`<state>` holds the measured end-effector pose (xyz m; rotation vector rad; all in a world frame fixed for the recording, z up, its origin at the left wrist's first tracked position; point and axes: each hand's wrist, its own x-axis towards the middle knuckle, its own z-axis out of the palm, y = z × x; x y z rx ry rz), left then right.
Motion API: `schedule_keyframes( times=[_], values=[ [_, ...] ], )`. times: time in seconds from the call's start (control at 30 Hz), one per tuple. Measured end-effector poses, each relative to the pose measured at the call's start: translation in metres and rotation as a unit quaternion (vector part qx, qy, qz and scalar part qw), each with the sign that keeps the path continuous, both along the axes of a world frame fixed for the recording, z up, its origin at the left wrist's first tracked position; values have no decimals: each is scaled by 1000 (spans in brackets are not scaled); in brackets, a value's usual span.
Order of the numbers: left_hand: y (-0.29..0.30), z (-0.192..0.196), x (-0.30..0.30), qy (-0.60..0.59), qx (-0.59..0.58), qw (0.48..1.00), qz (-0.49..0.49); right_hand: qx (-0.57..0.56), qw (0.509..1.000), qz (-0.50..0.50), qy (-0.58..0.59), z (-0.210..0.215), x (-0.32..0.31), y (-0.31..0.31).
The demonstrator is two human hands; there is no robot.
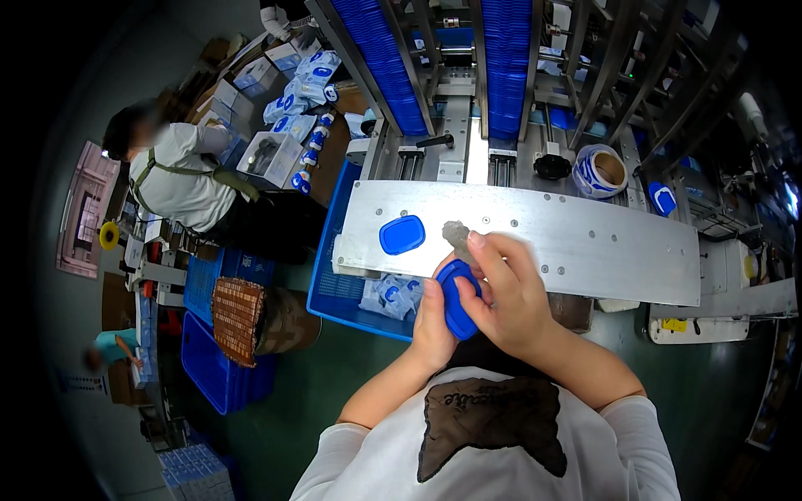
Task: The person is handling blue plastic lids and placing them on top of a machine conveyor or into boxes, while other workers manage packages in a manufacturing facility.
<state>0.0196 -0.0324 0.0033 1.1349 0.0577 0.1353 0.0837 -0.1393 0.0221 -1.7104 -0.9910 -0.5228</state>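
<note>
White shirt cloth (pixel 618 442) is covering the wearer's chest, a dark patch (pixel 491 422) lying across it. Just beyond, the left hand (pixel 430 332) is gripping one edge of a blue plastic lid (pixel 457 302); the right hand (pixel 516 302) is pressing its thumb on the other, its index finger overlapping a grey wad (pixel 457 236), whether pinching it I cannot tell. Another blue lid (pixel 403 235) is lying leftward on the metal plate (pixel 618 271). Farther off, a tape roll (pixel 587 173) is resting on the machine, and blue stacks (pixel 506 71) are filling upright channels.
</note>
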Motion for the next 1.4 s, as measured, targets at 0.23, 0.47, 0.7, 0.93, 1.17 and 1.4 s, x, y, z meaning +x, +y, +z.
schedule_keyframes(
  times=[0.23, 0.47, 0.7, 0.93, 1.17, 1.4],
  values=[
    [-2, 4, -6, 34, -36, 999, 9, 0, 998, 45, 41, 4, 5, 0],
    [-2, 4, -9, 43, -86, 995, -12, 12, 999, -5, -43, 0, 4, 4],
    [4, -7, -9, 33, 7, 999, -31, -40, 985, -11, -170, 6, 9, 2],
    [8, -20, -4, -37, 222, 974, 35, -95, 989, 12, -112, 9, 5, -4],
    [4, -12, 7, -96, 129, 987, -5, -59, 972, 116, 196, 12, 2, -5],
    [21, -5, 11, 99, -113, 988, 33, -35, 943, 151, 293, 10, -13, -4]
  ],
)
